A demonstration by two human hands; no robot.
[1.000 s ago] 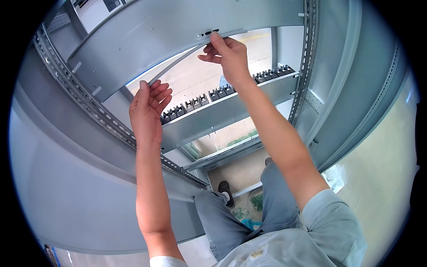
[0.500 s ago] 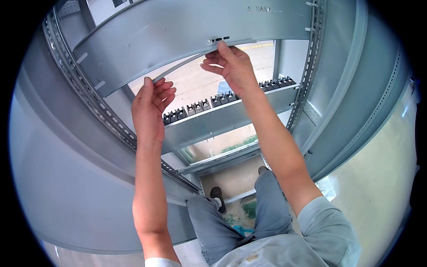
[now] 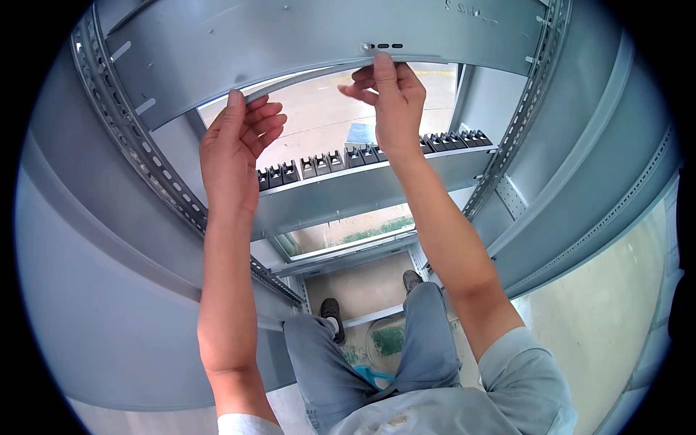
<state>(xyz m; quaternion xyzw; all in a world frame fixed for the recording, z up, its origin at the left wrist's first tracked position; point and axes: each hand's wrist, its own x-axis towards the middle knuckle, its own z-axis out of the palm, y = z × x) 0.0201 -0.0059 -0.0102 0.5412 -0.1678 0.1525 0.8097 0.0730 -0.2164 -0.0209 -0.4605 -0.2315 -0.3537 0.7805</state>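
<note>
A thin grey flexible strip (image 3: 304, 75) runs along the lower edge of a broad grey metal panel (image 3: 290, 36). Its left part sags slightly away from that edge. My left hand (image 3: 233, 156) pinches the strip near its left end between thumb and fingers, close under the panel. Farther right, my right hand (image 3: 395, 109) has its thumb on the front of the panel's edge and its fingers curled behind, gripping the strip there. Just above the right thumb are several dark slots (image 3: 391, 46) in the panel.
Below my hands, a metal crossbar (image 3: 326, 206) carries a row of black and beige clip-like parts (image 3: 319, 165). Perforated uprights (image 3: 148, 156) flank the opening, with grey cabinet walls (image 3: 109, 290) outside them. My feet stand by the low frame at the cabinet's base.
The left hand has moved up and left, bringing its end of the strip closer to the panel's edge. My right hand stays at the edge by the slots. The view has shifted slightly.
</note>
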